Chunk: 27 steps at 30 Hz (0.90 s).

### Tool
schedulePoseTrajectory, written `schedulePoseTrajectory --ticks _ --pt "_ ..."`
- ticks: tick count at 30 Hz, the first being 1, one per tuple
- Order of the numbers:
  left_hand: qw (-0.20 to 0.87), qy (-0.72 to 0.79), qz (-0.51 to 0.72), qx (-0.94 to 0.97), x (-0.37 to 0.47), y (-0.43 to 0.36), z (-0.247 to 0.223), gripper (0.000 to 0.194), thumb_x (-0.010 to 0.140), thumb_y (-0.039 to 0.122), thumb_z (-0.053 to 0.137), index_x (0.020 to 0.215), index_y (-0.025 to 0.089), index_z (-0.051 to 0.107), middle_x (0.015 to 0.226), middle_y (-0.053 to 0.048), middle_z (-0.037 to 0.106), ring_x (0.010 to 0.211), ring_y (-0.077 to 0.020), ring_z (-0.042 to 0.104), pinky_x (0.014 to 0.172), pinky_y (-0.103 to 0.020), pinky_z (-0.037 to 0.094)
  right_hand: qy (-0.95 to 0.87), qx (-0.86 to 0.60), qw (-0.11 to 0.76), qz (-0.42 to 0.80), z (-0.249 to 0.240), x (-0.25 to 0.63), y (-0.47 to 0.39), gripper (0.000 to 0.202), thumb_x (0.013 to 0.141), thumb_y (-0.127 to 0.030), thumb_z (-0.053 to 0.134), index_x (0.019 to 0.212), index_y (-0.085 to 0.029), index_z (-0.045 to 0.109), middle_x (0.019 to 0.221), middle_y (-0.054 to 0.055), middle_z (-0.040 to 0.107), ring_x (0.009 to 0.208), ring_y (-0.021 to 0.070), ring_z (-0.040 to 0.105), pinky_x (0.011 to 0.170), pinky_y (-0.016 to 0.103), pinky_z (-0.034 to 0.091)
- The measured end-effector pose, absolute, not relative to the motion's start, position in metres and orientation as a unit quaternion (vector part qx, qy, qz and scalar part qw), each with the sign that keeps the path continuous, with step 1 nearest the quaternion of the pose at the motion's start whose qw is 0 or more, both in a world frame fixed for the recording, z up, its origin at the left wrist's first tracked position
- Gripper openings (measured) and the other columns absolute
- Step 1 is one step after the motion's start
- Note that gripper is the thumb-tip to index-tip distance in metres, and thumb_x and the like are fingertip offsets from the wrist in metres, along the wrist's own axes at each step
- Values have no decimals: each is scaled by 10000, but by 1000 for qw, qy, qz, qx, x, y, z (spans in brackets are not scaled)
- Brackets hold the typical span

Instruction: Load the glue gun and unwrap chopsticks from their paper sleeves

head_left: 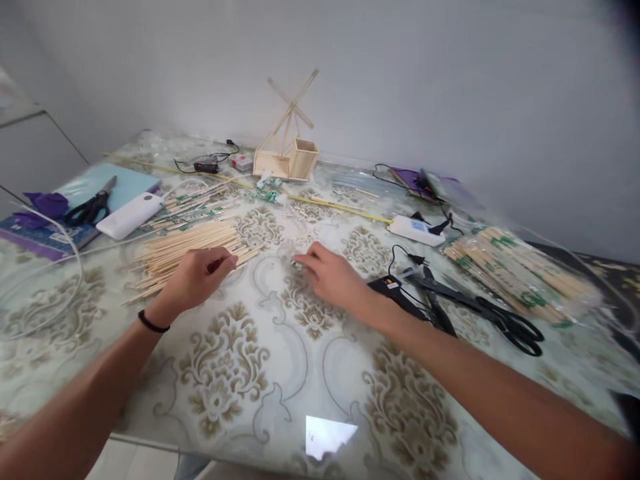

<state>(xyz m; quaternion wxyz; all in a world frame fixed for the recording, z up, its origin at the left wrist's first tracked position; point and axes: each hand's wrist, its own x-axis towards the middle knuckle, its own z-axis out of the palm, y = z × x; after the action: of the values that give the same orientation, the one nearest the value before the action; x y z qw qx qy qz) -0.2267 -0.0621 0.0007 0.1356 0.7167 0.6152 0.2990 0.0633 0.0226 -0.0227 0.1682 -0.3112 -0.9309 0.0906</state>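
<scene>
My left hand is closed, thumb and fingers curled together, over the right end of a pile of thin wooden sticks. Whatever may be between its fingertips is too small to tell. Out over the patterned tabletop, my right hand has its fingertips drawn together close to the surface. A small pale bit shows by those fingertips, too blurred to name. Little scraps lie just beyond. At the back stands a stick-built windmill model with a square open-topped wooden box at its base.
Right of my right forearm lie a black glue gun, large black scissors and bagged sticks. A white power strip sits behind them. Leftward are smaller scissors, a white power bank and a light-blue folder.
</scene>
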Motion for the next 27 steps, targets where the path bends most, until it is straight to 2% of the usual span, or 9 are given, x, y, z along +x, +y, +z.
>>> schedulePoseTrajectory --ticks 3,5,7,10,12,16,19,22,27 --pt "95 633 296 709 -233 -58 -1 327 984 407 518 864 164 701 686 3 623 639 -140 567 645 -262 462 -961 -209 141 111 -17 39 -35 309 948 -138 591 1238 -193 680 1118 110 667 900 217 632 765 321 546" --pt "65 637 286 713 -236 -55 -6 312 944 422 586 1066 159 701 983 -79 700 951 -217 653 893 -331 509 -974 -145 122 126 -21 23 -58 322 896 -132 666 1199 -238 697 1038 52 692 859 192 630 787 296 549" --pt "44 638 262 723 -238 -53 -15 500 883 451 672 1301 180 635 1313 -149 628 1278 -307 551 1110 -445 417 -975 -132 117 135 -29 14 -53 250 895 -156 698 1129 -243 717 1023 29 704 869 171 644 808 274 554" --pt "27 657 199 727 -241 -52 -31 724 836 487 735 1485 256 513 1584 -169 425 1483 -370 364 1215 -546 284 -955 -225 139 131 -40 16 3 150 982 -196 632 1115 -172 697 1096 72 703 907 183 679 808 335 586" --pt "13 686 165 709 -244 -51 -40 741 874 496 696 1532 246 463 1639 -190 352 1539 -400 272 1233 -594 227 -934 -294 158 124 -41 24 47 252 1001 -315 642 1208 -172 656 1203 83 686 984 212 695 844 410 603" --pt "-13 730 133 670 -251 -49 -50 639 989 440 529 1569 199 413 1654 -218 334 1558 -412 238 1226 -646 205 -902 -367 195 115 -33 30 84 300 1001 -328 644 1260 -176 637 1257 96 669 1030 230 693 868 435 603" --pt "-28 742 115 660 -253 -48 -51 591 1025 411 453 1579 213 398 1668 -198 323 1559 -384 261 1229 -622 231 -908 -341 210 123 -30 9 55 275 1009 -287 627 1262 -180 632 1240 91 669 996 214 691 864 421 601" --pt "-44 747 94 657 -255 -48 -51 566 1042 394 409 1582 225 400 1658 -198 346 1540 -395 305 1214 -612 268 -939 -247 186 149 -36 -22 19 206 961 -220 680 1166 -200 692 1117 60 691 916 159 687 846 307 591" --pt "-64 747 69 658 -261 -50 -51 545 1061 363 349 1585 220 401 1647 -199 368 1526 -397 335 1209 -603 279 -932 -280 179 145 -47 -30 43 269 1004 -318 639 1235 -178 650 1235 90 679 1006 217 696 856 417 606"
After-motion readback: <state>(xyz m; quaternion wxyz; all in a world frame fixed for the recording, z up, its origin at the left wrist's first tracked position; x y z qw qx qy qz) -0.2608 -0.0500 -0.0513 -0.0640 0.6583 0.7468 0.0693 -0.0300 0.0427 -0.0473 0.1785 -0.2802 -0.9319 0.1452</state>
